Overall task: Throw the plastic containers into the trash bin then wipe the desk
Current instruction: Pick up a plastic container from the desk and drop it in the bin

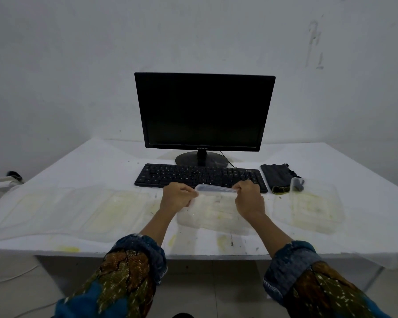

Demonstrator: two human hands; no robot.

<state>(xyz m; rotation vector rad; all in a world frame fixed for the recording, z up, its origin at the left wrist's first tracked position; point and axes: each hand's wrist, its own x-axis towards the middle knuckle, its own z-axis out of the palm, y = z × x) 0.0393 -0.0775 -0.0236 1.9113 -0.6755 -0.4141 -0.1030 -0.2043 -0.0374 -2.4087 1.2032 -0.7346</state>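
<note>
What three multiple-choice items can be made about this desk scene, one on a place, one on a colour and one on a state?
1. Where does the dark cloth lie relative to the keyboard?
A. To its left
B. On top of it
C. To its right

2. What colour is the keyboard?
A. White
B. Black
C. Red

3. What do the left hand and the right hand do?
A. Both grip the middle container
B. Both lie flat on the keyboard
C. Both hang under the desk

Answers:
1 C: the cloth lies just past the keyboard's right end.
2 B: its keys and frame are black.
3 A: the fingers of both hands curl on the container's far rim.
</note>
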